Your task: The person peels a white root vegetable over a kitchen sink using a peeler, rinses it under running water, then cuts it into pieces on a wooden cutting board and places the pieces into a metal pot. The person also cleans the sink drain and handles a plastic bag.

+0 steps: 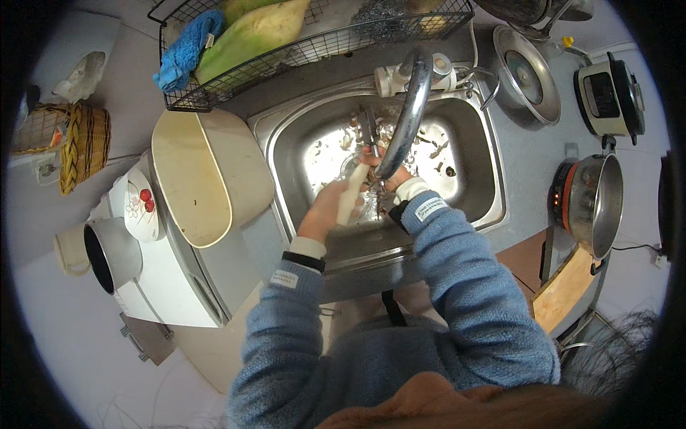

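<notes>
My left hand point(327, 206) grips a pale, peeled long root vegetable point(352, 195) over the steel sink point(471, 198). Close to the vegetable's upper end, my right hand point(394, 174) holds a metal peeler or knife point(370, 128), its flat part pointing towards the back of the sink. The curved chrome faucet point(412, 112) hides part of the right hand. Dark and pale peelings point(431, 145) lie scattered over the sink bottom. Which kind of root it is, I cannot tell.
A cream plastic bin point(244, 166) stands left of the sink. Behind is a black wire basket point(257, 67) with a large green-white radish point(252, 40) and blue cloth point(187, 51). At right are metal basins point(528, 80), a cooker point(608, 99) and a pot point(595, 204).
</notes>
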Demonstrator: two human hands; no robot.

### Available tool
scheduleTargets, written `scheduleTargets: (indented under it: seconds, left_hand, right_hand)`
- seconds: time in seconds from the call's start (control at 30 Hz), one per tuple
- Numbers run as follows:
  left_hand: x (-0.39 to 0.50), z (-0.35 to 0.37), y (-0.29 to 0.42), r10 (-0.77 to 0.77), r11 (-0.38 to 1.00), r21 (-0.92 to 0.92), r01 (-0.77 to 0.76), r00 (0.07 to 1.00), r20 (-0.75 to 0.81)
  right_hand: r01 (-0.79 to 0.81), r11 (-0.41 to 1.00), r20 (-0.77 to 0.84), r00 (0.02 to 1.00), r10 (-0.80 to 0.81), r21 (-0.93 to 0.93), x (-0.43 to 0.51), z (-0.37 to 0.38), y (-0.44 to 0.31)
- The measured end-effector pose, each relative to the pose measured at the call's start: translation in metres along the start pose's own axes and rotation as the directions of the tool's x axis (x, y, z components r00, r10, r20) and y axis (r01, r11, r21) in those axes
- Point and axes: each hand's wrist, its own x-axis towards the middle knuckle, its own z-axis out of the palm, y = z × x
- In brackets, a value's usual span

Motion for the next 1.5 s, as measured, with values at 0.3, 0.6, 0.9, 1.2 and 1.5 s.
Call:
scheduleTargets:
  seconds: [0.3,0.6,0.9,1.2,1.5]
  left_hand:
    - [0.034,-0.005,-0.027,-0.031,0.996,-0.085,0.023,0.994,-0.102]
    - [0.15,0.045,-0.024,0.309,0.89,-0.232,-0.393,0.893,-0.327]
    - [0.111,0.054,-0.01,0.017,0.814,-0.516,-0.265,0.9,-0.436]
    - [0.1,0.041,-0.026,0.724,0.438,0.754,-0.49,0.689,0.027]
    - [0.133,0.008,-0.074,0.787,0.6,0.499,-0.626,0.574,-0.226]
  right_hand:
    - [-0.11,0.958,-0.101,0.991,0.086,-0.265,-0.019,-0.034,-0.008]
    - [-0.037,0.991,-0.305,0.952,-0.003,-0.127,-0.076,-0.06,-0.005]
    - [-0.054,0.99,-0.224,0.974,0.024,-0.132,-0.117,-0.063,0.006]
    - [0.235,0.6,-0.175,0.821,-0.543,-0.764,-0.12,-0.035,0.033]
    - [0.176,0.353,-0.114,0.738,-0.666,-0.919,-0.119,-0.025,0.023]
